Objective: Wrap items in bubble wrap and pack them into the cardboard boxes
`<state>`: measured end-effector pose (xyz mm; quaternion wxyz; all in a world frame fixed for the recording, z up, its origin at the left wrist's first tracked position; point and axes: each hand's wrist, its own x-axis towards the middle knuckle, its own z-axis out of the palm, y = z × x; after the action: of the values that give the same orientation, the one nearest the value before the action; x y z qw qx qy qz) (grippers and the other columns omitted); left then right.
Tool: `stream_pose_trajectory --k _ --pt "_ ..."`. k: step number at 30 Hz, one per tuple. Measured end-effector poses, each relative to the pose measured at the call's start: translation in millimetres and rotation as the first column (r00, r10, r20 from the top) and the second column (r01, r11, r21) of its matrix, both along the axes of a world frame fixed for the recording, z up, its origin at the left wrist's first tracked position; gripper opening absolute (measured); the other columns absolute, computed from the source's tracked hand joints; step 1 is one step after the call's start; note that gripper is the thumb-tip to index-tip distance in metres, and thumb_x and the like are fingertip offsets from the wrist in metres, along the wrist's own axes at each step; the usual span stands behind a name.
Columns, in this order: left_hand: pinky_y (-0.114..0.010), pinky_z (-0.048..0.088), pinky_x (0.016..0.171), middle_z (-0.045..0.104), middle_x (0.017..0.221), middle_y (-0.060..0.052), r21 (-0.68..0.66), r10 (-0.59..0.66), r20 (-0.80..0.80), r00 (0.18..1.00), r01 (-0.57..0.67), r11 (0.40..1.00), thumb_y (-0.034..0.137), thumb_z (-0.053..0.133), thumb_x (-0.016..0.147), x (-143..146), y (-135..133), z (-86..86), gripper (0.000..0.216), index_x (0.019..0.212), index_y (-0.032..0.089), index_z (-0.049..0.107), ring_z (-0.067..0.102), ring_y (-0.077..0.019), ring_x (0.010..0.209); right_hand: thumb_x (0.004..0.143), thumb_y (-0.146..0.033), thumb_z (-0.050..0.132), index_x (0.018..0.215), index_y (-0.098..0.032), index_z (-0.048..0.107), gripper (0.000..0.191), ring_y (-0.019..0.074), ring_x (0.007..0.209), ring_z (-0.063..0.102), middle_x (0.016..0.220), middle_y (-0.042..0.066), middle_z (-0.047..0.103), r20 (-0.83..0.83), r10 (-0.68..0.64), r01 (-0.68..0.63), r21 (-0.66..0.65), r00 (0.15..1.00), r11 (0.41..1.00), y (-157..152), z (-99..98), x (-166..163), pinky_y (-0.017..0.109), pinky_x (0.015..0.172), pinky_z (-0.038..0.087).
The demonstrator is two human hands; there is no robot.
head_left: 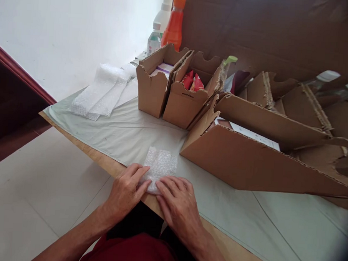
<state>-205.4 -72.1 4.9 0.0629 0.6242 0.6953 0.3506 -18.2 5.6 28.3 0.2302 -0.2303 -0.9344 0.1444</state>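
Note:
A small sheet of bubble wrap [162, 164] lies at the front edge of the cloth-covered table [119, 128], its near end looking folded over. My left hand [127, 186] grips the left side of the wrap between thumb and fingers. Across its near right corner, the bent fingers of my right hand [178, 200] press down, with the thumb tucked low by the table edge. Whether anything is inside the wrap, I cannot tell.
More bubble wrap strips [102, 91] lie at the table's left. Behind my hands stand cardboard bins: one with red packets [192, 81], one with purple-white boxes [163, 69], and a long one [247, 160] to the right. An orange bottle [173, 26] stands at the back.

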Motion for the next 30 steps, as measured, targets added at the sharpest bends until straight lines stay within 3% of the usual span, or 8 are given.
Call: stream_pose_trajectory --k 3,7,10,13,17,21,25,30 --pt "-0.041 0.053 0.096 0.066 0.119 -0.013 0.062 -0.099 0.03 0.995 0.097 0.993 0.023 0.06 0.097 -2 -11 5.3 0.032 0.129 0.019 0.059 0.063 -0.0258 0.111 0.099 -0.01 0.051 0.117 -0.02 0.063 0.024 0.0212 0.09 0.065 0.098 0.005 0.075 -0.014 -0.004 0.002 -0.131 1.0 0.991 3 0.0 1 0.042 0.091 0.045" --pt "-0.038 0.052 0.085 0.071 0.104 -0.008 0.026 -0.188 0.053 0.981 0.186 0.982 0.017 0.056 0.098 -4 -12 8.4 0.032 0.13 0.017 0.057 0.063 -0.0222 0.095 0.1 -0.012 0.048 0.119 -0.02 0.064 0.026 0.0214 0.087 0.064 0.097 0.006 0.074 0.005 -0.052 0.052 -0.19 0.999 0.98 1 1.6 7 0.039 0.083 0.048" --pt "-0.041 0.052 0.079 0.071 0.093 -0.007 -0.017 -0.139 -0.003 0.99 0.139 0.99 0.018 0.055 0.099 -3 0 4.7 0.028 0.125 0.015 0.06 0.062 -0.023 0.085 0.098 -0.016 0.053 0.123 -0.018 0.063 0.028 0.0272 0.098 0.062 0.112 0.012 0.07 0.0 -0.132 0.132 -0.014 0.991 0.991 -4 3.3 8 0.044 0.085 0.047" --pt "-0.046 0.053 0.083 0.071 0.096 -0.009 -0.014 -0.092 -0.045 0.995 0.091 0.996 0.022 0.053 0.1 -1 9 0.7 0.025 0.121 0.015 0.065 0.063 -0.026 0.089 0.092 -0.015 0.059 0.124 -0.018 0.062 0.032 0.0296 0.105 0.06 0.119 0.012 0.069 0.057 -0.064 0.063 0.023 0.996 0.998 -5 2.8 2 0.048 0.091 0.044" --pt "-0.042 0.057 0.089 0.069 0.114 -0.011 0.011 0.069 0.19 0.979 -0.072 0.997 0.029 0.056 0.1 0 -6 3.0 0.031 0.128 0.018 0.063 0.067 -0.0246 0.102 0.094 -0.01 0.058 0.113 -0.019 0.064 0.022 0.025 0.093 0.063 0.104 0.006 0.074 0.022 -0.062 0.062 -0.03 0.998 0.998 1 -2.8 -9 0.044 0.087 0.044" --pt "-0.038 0.061 0.093 0.07 0.127 -0.012 -0.145 0.23 0.599 0.767 -0.179 0.973 0.035 0.059 0.097 10 -30 10.8 0.043 0.136 0.019 0.058 0.071 -0.0238 0.11 0.099 -0.014 0.056 0.115 -0.02 0.063 0.019 0.0208 0.085 0.065 0.094 0.004 0.074 -0.178 -0.183 0.156 -0.153 0.967 0.976 3 -2.0 -10 0.038 0.081 0.046" --pt "-0.041 0.056 0.106 0.066 0.14 -0.018 -0.198 0.176 0.874 0.453 0.001 0.98 0.04 0.066 0.091 30 -32 14.6 0.069 0.151 0.014 0.044 0.065 -0.0293 0.128 0.099 -0.011 0.052 0.114 -0.021 0.064 0.022 0.0181 0.081 0.065 0.091 0.003 0.073 -0.273 -0.186 0.119 -0.245 0.944 0.962 -11 5.0 -5 0.035 0.078 0.048" --pt "-0.039 0.053 0.11 0.063 0.146 -0.012 -0.146 0.099 0.94 0.326 0.125 0.981 0.04 0.064 0.095 46 -23 15.7 0.062 0.152 0.022 0.046 0.059 -0.0279 0.136 0.099 -0.01 0.049 0.114 -0.024 0.062 0.024 0.0168 0.08 0.064 0.091 0.001 0.072 -0.307 -0.191 0.073 -0.359 0.932 0.931 -30 2.9 1 0.033 0.076 0.049"
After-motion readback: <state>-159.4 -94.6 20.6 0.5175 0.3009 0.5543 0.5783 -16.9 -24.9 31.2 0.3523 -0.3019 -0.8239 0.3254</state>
